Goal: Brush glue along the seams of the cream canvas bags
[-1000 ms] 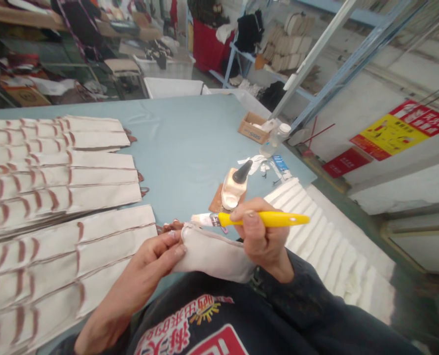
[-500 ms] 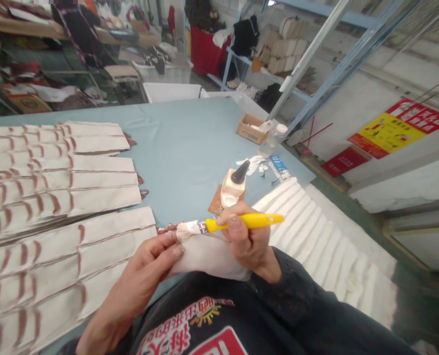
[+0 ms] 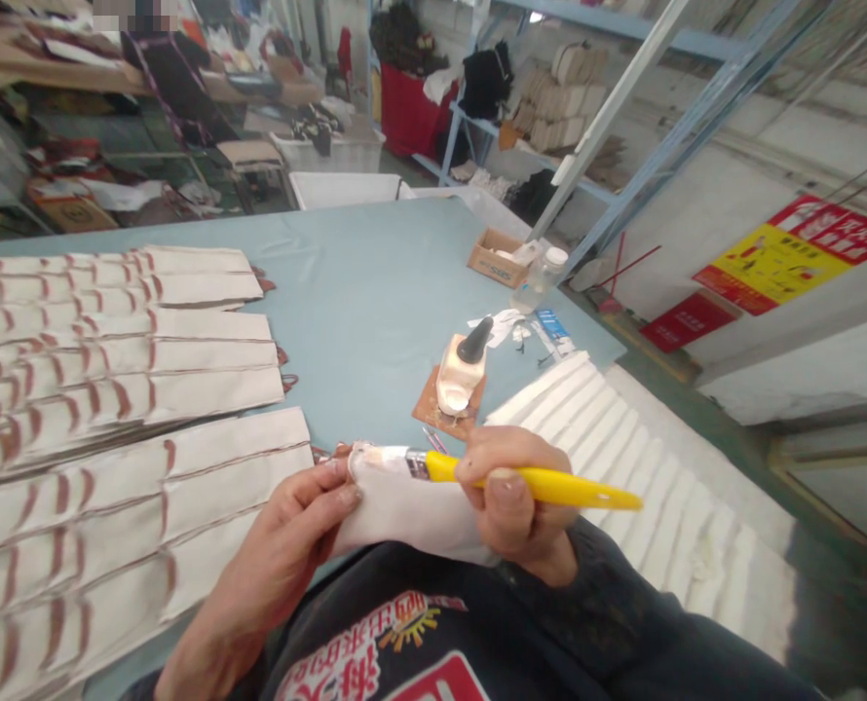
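Note:
In my right hand (image 3: pixel 517 492) is a yellow-handled paintbrush (image 3: pixel 580 489), gripped with the fingers wrapped round it. Its pale bristles reach into the open left end of a whitish fabric piece (image 3: pixel 411 511). My left hand (image 3: pixel 313 511) pinches that end of the fabric between thumb and fingers. The brush tip is partly hidden by the cloth. Past my hands stands an off-white container with a black cone-shaped top (image 3: pixel 464 365), resting on a small brown board (image 3: pixel 440 407). A thin pen-like tool (image 3: pixel 433 440) lies by the board.
Overlapping cream fabric pieces with brown edges (image 3: pixel 221 458) cover the table's left side. A row of white folded pieces (image 3: pixel 623 467) lies to the right. Farther back are a small cardboard box (image 3: pixel 496 261) and a clear jar (image 3: pixel 543 277). Another person (image 3: pixel 167 83) is at the far table.
The brush has turned, its handle end moving right and down, and its bristles have gone from the outer edge into the fabric's opening. My left hand keeps its hold.

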`<state>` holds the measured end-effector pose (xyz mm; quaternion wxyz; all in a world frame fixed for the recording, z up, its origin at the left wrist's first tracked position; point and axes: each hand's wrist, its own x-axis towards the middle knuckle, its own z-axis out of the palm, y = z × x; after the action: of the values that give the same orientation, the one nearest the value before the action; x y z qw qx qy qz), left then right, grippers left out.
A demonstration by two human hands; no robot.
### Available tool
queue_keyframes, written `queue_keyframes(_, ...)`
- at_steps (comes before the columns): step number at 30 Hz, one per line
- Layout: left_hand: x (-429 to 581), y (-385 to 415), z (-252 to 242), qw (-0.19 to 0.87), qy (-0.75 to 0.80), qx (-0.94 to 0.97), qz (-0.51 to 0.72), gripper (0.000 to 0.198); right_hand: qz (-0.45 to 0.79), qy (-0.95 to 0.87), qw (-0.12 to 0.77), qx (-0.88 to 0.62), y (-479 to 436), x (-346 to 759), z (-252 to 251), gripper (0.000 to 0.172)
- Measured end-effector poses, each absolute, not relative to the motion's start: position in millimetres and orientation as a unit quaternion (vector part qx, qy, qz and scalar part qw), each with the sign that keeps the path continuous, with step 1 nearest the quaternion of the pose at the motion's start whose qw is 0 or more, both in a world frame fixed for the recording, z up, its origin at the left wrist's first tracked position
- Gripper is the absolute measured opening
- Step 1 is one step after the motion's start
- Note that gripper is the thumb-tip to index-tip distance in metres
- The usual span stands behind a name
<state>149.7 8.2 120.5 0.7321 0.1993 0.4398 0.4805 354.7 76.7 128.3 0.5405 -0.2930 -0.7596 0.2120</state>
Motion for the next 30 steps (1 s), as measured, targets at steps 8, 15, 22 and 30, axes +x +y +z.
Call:
queue_keyframes(8, 156.0, 8.4, 122.4, 0.712, 0.470, 0.191, 0.485, 0.032, 0.245, -0.704, 0.592, -0.307, 87.4, 358.1, 127.2, 0.021)
queue_keyframes(15, 151.6, 4.0, 114.0, 0.670, 0.488, 0.281, 0.484, 0.018, 0.247, -0.683, 0.606, -0.325, 89.4, 367.2, 129.7, 0.022)
queue_keyframes(22, 157.8, 11.3, 117.9, 0.418, 0.544, 0.583, 0.435, 0.025, 0.183, -0.785, 0.541, -0.241, 76.8, 355.0, 145.1, 0.023)
queue_keyframes(30, 159.5, 14.5, 118.3, 0.270, 0.536, 0.667, 0.442, 0.028, 0.193, -0.760, 0.548, -0.290, 78.9, 355.7, 140.9, 0.026)
